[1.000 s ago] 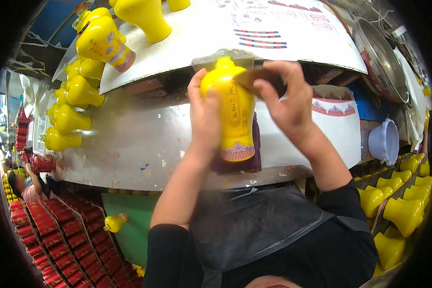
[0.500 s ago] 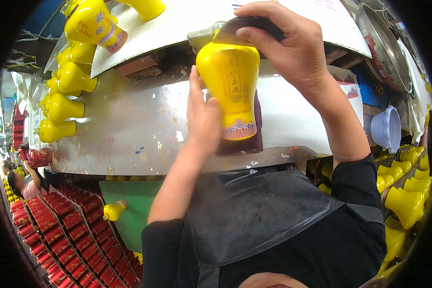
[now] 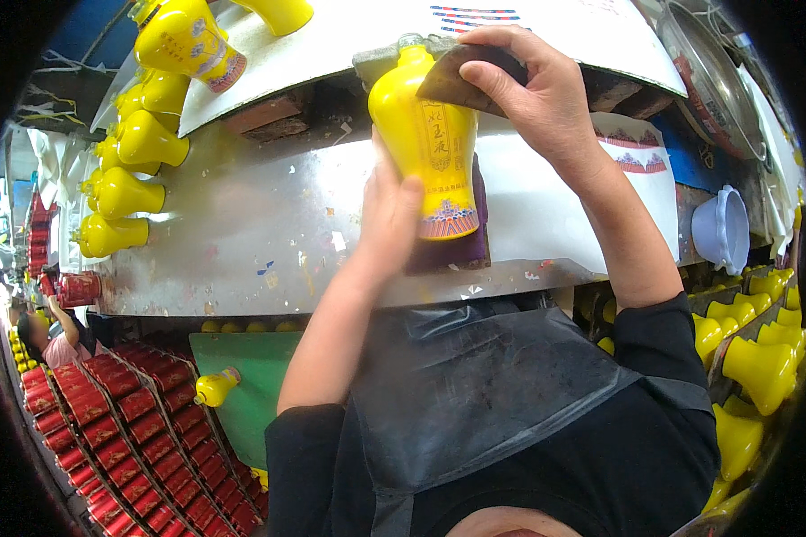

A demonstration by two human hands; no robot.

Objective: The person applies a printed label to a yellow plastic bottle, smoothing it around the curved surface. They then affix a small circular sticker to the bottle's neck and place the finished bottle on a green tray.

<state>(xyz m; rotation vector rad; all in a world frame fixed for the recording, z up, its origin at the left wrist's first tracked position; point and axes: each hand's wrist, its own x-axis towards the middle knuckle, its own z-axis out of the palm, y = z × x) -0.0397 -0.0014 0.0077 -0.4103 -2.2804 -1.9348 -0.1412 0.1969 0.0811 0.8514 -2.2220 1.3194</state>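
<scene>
A glossy yellow bottle (image 3: 412,112) with dark printed writing and a blue-and-red patterned band near its base lies in front of me, its neck pointing away. My left hand (image 3: 390,210) is closed around its left side, thumb on top; the hand's far fingers are hidden. In my right hand (image 3: 546,107), pinched between thumb and fingers, is a thin dark flat scraper (image 3: 457,79). The scraper's edge rests against the bottle's shoulder, on the right of the writing. Under the bottle is a dark purple pad (image 3: 470,255), and a grey block (image 3: 376,64) is by the neck.
Several yellow bottles (image 3: 121,192) line the metal table's (image 3: 233,251) left side. Decal sheets (image 3: 636,152) lie to the right, near a pale blue bucket (image 3: 721,231). Red boxes (image 3: 134,403) fill racks at lower left, where a co-worker (image 3: 61,345) sits. More bottles (image 3: 761,367) stand at right.
The scraper in my right hand has come from the bottle's neck down to its shoulder and turned more slanted. The bottle has shifted slightly away from me and tilted, still in my left hand.
</scene>
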